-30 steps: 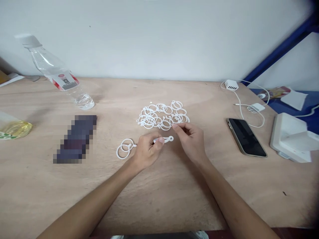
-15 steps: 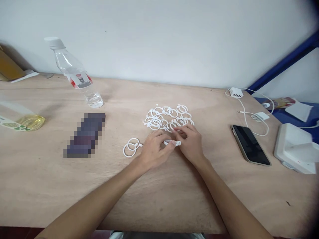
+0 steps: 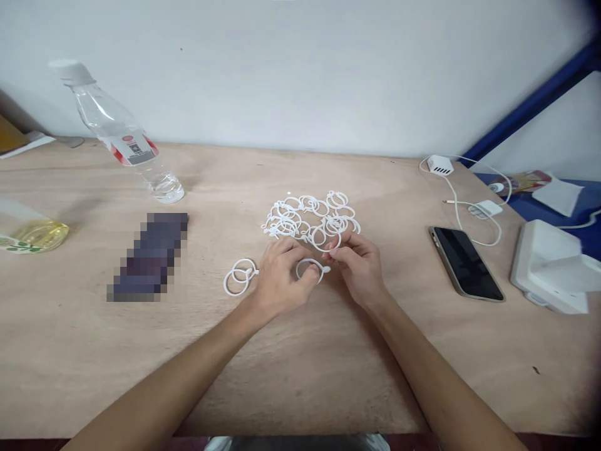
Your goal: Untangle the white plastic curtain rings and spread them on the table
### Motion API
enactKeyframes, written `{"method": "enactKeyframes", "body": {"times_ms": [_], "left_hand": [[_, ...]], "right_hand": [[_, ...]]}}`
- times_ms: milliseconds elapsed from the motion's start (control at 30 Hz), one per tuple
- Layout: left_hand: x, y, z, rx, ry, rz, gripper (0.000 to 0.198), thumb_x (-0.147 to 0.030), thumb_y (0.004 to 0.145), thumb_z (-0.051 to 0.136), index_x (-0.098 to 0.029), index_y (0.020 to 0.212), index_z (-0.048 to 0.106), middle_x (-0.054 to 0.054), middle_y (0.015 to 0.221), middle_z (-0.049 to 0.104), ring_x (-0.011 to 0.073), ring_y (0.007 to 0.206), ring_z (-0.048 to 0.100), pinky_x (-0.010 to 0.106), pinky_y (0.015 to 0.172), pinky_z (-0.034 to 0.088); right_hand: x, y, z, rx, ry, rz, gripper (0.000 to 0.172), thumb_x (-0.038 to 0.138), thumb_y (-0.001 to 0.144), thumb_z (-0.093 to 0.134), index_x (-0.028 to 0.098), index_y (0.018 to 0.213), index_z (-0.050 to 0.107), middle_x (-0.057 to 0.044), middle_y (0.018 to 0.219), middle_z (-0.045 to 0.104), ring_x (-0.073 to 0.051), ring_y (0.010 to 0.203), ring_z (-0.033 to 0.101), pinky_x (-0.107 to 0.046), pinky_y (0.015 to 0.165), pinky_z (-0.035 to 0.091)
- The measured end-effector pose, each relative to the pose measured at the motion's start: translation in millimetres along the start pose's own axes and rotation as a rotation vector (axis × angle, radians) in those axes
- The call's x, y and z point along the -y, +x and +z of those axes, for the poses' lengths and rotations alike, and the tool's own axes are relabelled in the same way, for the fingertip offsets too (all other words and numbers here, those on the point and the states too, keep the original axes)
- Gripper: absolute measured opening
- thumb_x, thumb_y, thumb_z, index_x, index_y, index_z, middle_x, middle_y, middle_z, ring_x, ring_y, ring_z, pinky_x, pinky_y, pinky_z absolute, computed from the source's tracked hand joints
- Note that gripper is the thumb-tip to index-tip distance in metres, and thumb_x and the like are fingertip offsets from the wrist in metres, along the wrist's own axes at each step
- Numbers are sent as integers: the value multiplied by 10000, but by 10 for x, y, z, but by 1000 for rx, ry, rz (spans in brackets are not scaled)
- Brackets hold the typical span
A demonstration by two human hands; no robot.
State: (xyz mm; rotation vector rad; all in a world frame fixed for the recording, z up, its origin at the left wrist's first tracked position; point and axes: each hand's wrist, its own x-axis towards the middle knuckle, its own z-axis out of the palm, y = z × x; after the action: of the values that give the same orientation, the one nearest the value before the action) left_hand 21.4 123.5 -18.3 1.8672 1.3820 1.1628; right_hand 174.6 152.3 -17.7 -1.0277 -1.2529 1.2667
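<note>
A heap of white plastic rings lies on the wooden table just beyond my hands. My left hand and my right hand meet over one white ring, each pinching a side of it with curled fingers. The right hand's fingertips also touch a ring at the near edge of the heap. Two finished-looking rings lie flat together to the left of my left hand.
A clear water bottle stands at the back left, a bottle of yellow liquid lies at the far left, and a blurred dark object sits nearby. On the right are a phone, a charger with cable and a white box.
The right hand came down from the heap to join the left hand. The white piece held between them, seen edge-on before, now shows as a round ring.
</note>
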Motion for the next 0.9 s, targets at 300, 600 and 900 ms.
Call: {"method": "enactKeyframes", "body": {"times_ms": [300, 600, 900], "left_hand": [[19, 15, -25, -73, -115, 15, 341, -337, 986, 377, -174, 838, 637, 55, 864, 645, 188, 872, 569, 350, 831, 418], [36, -20, -28, -117, -97, 164, 204, -248, 986, 422, -177, 860, 565, 42, 814, 588, 165, 806, 533, 310, 761, 423], [-16, -61, -55, -13, -36, 324, 153, -196, 950, 434, -172, 843, 540, 65, 870, 524, 174, 850, 501, 324, 771, 447]], "right_hand": [[-11, -22, 31, 73, 63, 84, 43, 232, 656, 698, 212, 680, 668, 34, 645, 639, -122, 629, 583, -260, 645, 468], [7, -13, 46, -54, 12, 42, 165, 377, 746, 718, 213, 758, 723, 10, 677, 637, -120, 639, 538, -256, 599, 403], [77, -6, 53, -105, 5, 73, 236, 401, 686, 772, 194, 628, 673, 31, 583, 493, -108, 583, 404, -262, 551, 342]]}}
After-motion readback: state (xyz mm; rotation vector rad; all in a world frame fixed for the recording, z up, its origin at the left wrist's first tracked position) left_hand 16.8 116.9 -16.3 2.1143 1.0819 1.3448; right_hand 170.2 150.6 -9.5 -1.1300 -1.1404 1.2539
